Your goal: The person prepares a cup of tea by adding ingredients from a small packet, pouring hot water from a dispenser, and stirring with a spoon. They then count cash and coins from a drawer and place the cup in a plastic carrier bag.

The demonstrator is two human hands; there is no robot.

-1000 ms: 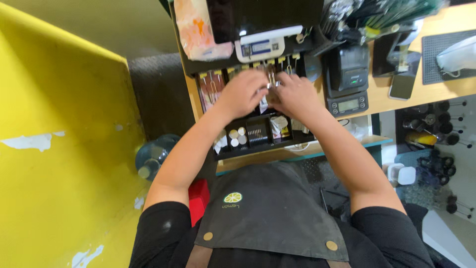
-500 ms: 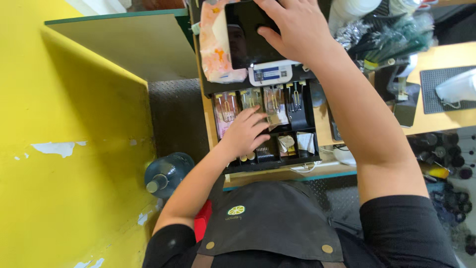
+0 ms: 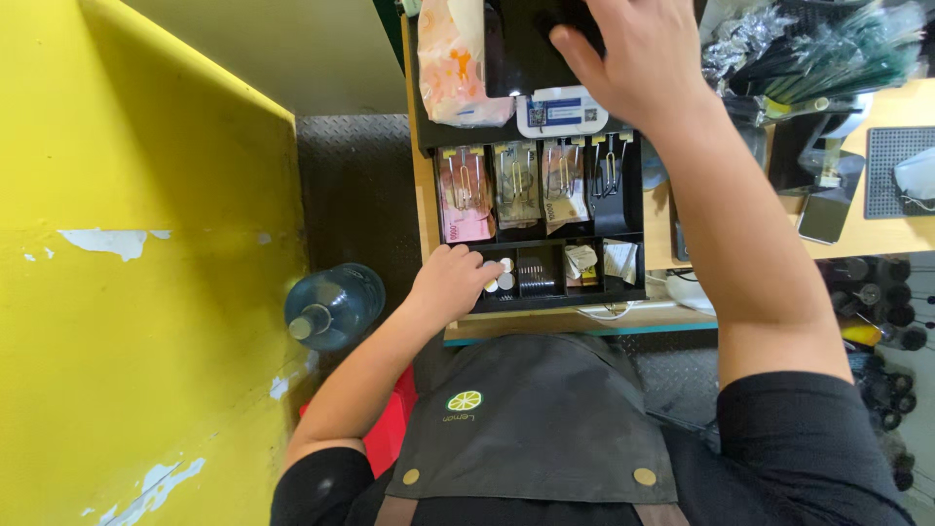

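Observation:
An open black cash drawer sits below me, its back row holding clipped banknotes and its front row coins and folded slips. My left hand rests in the front left coin compartment, fingers curled over the coins; whether it grips any is hidden. My right hand reaches up over the dark register screen above the drawer, fingers spread and touching it. A small white device lies just below that hand.
A yellow wall runs along the left, with a large water bottle on the dark floor beside it. A pink packet lies left of the screen. Wrapped straws, a phone and a black mat lie on the wooden counter at right.
My right hand left the drawer and rose to the screen. My left hand slid from the drawer's middle down to the front left coin compartment.

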